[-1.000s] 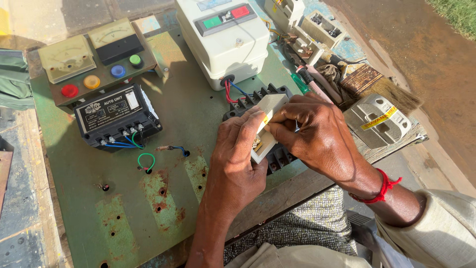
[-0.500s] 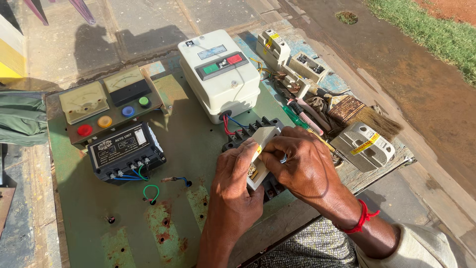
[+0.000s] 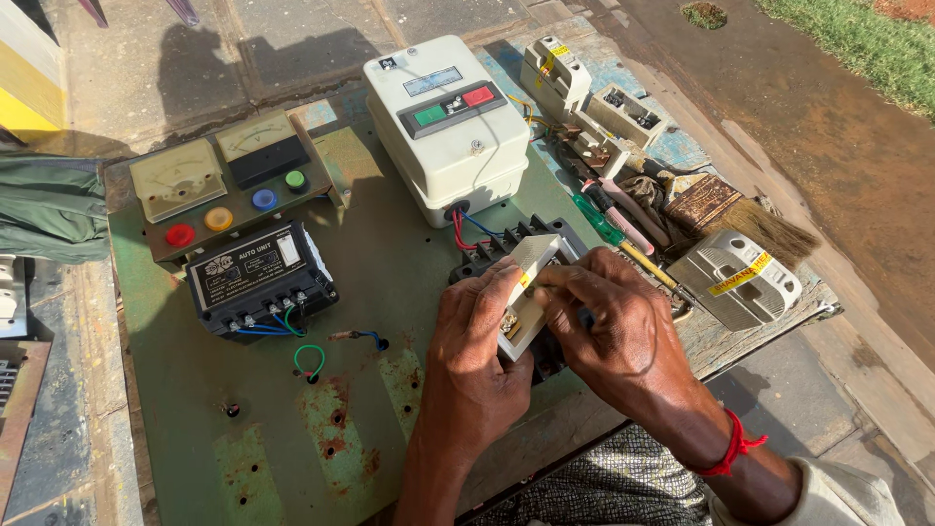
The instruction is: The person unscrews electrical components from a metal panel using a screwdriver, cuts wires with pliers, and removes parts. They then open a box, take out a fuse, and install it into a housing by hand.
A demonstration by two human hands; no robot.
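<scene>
You are gripping a small cream switch block (image 3: 526, 292) between both hands, over the green metal panel (image 3: 390, 282).

Your left hand (image 3: 477, 356) is clamping its near side while your right hand (image 3: 614, 326) is pinching the top, its fingertips hiding the terminals. Beneath, a black component (image 3: 497, 251) is lying mostly covered. One white starter box (image 3: 443, 122), two meters (image 3: 219, 161), four coloured buttons and one black unit (image 3: 255, 278) are sitting on the rusty panel outdoors, on paving beside dirt.
</scene>
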